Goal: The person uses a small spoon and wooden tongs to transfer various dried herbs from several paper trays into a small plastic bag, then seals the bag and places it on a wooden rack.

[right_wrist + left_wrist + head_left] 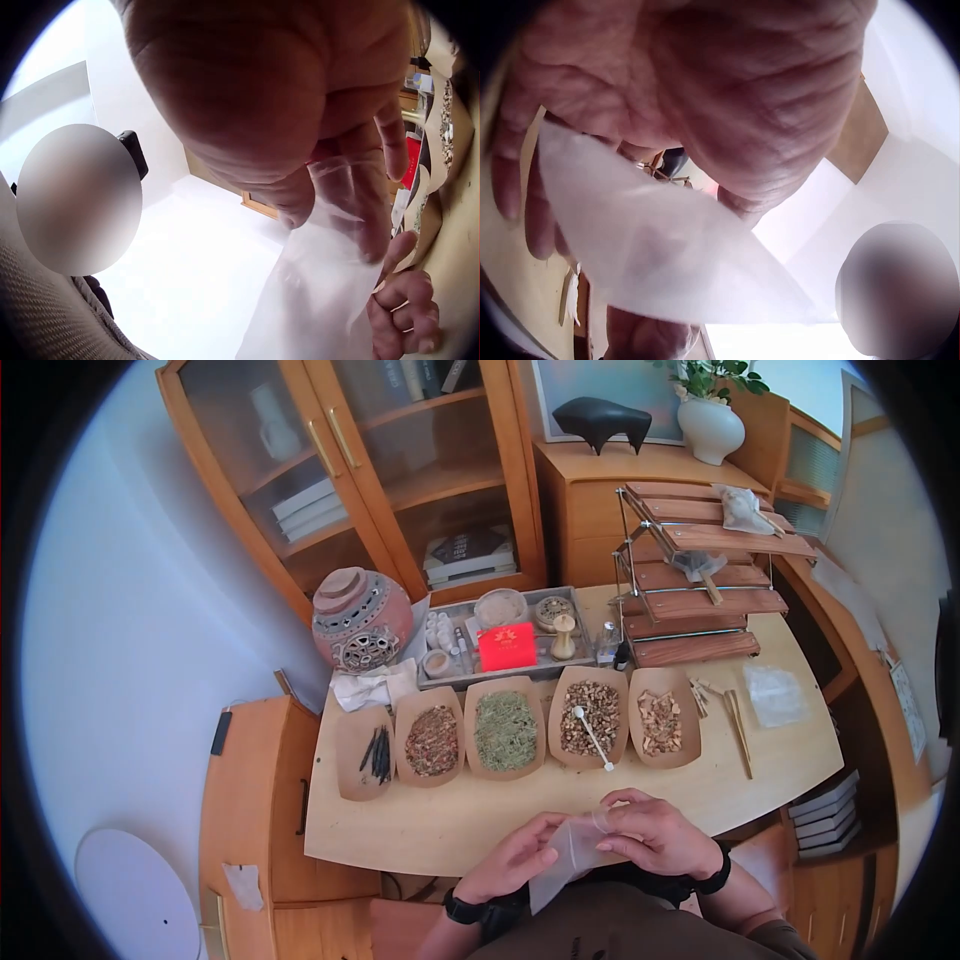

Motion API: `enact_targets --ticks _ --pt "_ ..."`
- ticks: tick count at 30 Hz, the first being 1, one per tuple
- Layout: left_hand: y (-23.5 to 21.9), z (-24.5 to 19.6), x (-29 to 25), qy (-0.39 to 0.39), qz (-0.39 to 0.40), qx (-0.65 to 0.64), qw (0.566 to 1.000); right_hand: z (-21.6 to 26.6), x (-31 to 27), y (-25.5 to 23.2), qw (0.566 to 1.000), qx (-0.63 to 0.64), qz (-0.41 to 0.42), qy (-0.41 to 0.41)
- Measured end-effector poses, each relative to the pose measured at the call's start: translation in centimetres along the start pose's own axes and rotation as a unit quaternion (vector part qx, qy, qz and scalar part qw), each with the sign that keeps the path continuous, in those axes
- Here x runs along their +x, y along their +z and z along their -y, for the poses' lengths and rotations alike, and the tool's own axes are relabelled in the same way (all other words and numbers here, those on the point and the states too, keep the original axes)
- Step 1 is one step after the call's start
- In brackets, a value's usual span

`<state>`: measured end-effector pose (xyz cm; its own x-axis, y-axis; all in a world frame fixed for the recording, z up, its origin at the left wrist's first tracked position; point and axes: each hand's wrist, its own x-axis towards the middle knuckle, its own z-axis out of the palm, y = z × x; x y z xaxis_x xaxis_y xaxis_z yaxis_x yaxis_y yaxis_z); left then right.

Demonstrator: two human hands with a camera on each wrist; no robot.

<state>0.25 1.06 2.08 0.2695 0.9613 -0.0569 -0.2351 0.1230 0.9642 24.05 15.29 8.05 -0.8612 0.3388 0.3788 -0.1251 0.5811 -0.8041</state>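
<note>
A translucent white pouch (568, 852) hangs between the two hands, close to the body at the table's front edge. My right hand (655, 836) pinches its upper end, and some fingers show through the thin material in the right wrist view. On the pouch's other side, my left hand (512, 857) is loosely spread, with thumb and fingertips right at its edge. In the left wrist view, the pouch (660, 247) appears flat and pointed, overlapping the left fingers (540, 225). Paper trays of dried herbs stand beyond the hands, including a green one (505, 732).
A tray of dark sticks (376, 755) is at the left, and a white spoon (593, 736) lies on brown pieces. Tweezers (738, 735) and clear bags (776, 695) lie right. Behind stand a grey tray (465, 678) with a red packet (507, 648), a clay jar (362, 622) and a wooden rack (700, 575).
</note>
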Motion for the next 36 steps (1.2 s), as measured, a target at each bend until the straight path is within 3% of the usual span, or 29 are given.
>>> enact_targets --ticks 3,4,5,9,11,15,16,18,20,21,23,27,31,34,36 --pt "0.1 0.6 -0.4 0.038 -0.053 -0.061 0.996 0.5 0.1 0.1 0.998 -0.059 -0.026 0.024" --pt "0.1 0.6 -0.6 0.038 -0.051 -0.064 0.996 0.8 0.0 0.1 0.995 -0.070 -0.019 0.071" --pt "0.1 0.3 -0.9 0.057 -0.075 -0.031 0.995 1.0 -0.1 0.0 0.990 -0.080 -0.012 0.118" --pt "0.1 -1.1 -2.9 0.107 -0.137 0.073 0.982 1.1 -0.3 0.0 0.989 -0.049 -0.023 0.141" --pt "0.5 -1.4 -3.2 0.124 -0.172 0.141 0.967 1.4 -0.3 0.0 0.979 0.029 -0.021 0.200" --pt "0.1 -0.1 -3.6 0.144 -0.275 0.271 0.911 1.2 -0.1 0.2 0.972 0.096 -0.026 0.214" --pt "0.2 0.3 -3.5 0.144 -0.276 0.271 0.911 0.2 -0.5 0.2 0.979 0.079 -0.005 0.190" --pt "0.7 0.7 -3.0 0.146 -0.366 0.177 0.902 -0.2 -0.7 0.3 0.984 0.062 0.014 0.166" --pt "0.7 1.1 -3.2 0.124 -0.357 0.169 0.910 0.2 -0.7 0.3 0.959 0.165 -0.061 0.222" --pt "0.5 1.3 -3.4 0.103 -0.349 0.161 0.917 0.4 -0.8 0.1 0.959 0.165 -0.063 0.223" --pt "0.1 1.9 -3.8 0.086 -0.317 0.151 0.932 0.8 -1.0 -0.3 0.935 0.178 -0.032 0.305" --pt "0.6 -1.0 -3.5 0.071 -0.209 0.158 0.962 0.4 -1.8 0.0 0.937 0.182 -0.061 0.293" --pt "0.6 -3.1 -2.9 0.097 -0.170 0.206 0.959 0.7 -1.4 0.4 0.966 0.131 -0.050 0.216" --pt "0.5 -3.6 -1.9 0.057 -0.123 0.235 0.963 0.3 -1.1 0.3 0.989 0.067 0.002 0.130" --pt "-0.1 -2.9 -0.9 0.024 -0.032 0.127 0.991 0.7 -0.2 -0.1 0.998 0.006 0.048 0.034"
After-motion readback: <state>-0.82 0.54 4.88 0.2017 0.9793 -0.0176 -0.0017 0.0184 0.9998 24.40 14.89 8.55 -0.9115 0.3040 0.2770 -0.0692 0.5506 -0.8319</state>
